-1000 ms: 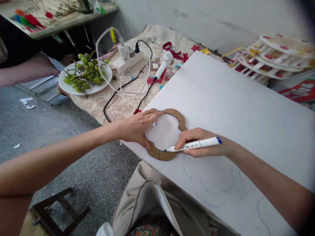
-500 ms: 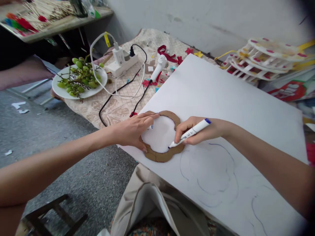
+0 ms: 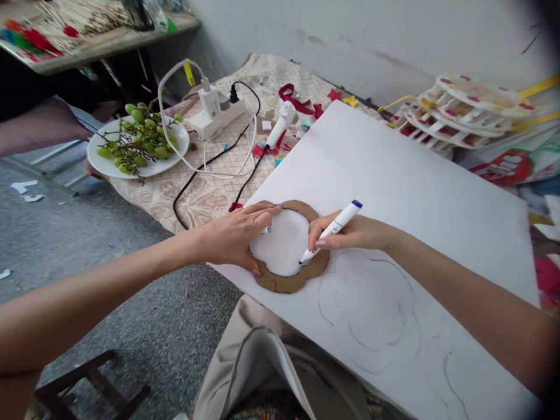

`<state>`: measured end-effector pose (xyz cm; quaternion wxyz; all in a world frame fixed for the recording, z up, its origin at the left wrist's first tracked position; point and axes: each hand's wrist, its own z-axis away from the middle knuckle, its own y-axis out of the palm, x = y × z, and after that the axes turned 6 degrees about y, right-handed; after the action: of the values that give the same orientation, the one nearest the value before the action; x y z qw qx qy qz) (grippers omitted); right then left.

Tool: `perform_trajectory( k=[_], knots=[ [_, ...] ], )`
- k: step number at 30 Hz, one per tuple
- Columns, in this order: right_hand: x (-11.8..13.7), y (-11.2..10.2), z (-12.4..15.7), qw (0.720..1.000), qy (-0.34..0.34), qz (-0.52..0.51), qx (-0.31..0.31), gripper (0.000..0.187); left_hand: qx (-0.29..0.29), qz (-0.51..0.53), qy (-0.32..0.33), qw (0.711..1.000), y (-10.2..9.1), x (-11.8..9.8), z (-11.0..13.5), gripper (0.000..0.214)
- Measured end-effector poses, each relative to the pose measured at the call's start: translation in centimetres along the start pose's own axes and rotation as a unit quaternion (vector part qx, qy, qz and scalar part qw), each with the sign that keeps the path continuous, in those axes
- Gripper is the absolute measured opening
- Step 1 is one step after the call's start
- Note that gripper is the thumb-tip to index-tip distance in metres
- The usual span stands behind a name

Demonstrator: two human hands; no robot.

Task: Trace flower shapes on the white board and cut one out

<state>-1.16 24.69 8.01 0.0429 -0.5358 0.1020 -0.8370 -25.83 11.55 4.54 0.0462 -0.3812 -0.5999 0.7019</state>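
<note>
A brown cardboard ring stencil [image 3: 284,284] with a scalloped inner edge lies near the left corner of a large white sheet [image 3: 394,169]. My left hand [image 3: 230,236] lies flat on the stencil's left side, fingers spread. My right hand [image 3: 350,232] is closed on a white marker with a blue cap [image 3: 335,227]. Its tip touches the sheet at the stencil's inner right edge. Faint blue traced curves [image 3: 371,303] show on the sheet to the right of the stencil.
A white plate of green grapes [image 3: 137,143] sits at the left. Behind it are a power strip with chargers and cables [image 3: 214,111] and a white glue gun [image 3: 282,119]. Stacked red-and-white paper pieces [image 3: 472,111] stand at the back right. A wooden stool [image 3: 87,385] is below.
My right hand has tilted the marker more upright and slid its tip along the stencil's inner right edge. My left hand has stayed flat on the stencil. The camera has shifted a little.
</note>
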Motion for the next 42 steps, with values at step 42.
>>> perform_trajectory(
  k=[42],
  knots=[
    [-1.0,3.7,-4.9,0.965,-0.104,-0.092,-0.223,0.016,0.0,0.126,-0.004,0.992,-1.3,1.0,0.5,0.091]
  ],
)
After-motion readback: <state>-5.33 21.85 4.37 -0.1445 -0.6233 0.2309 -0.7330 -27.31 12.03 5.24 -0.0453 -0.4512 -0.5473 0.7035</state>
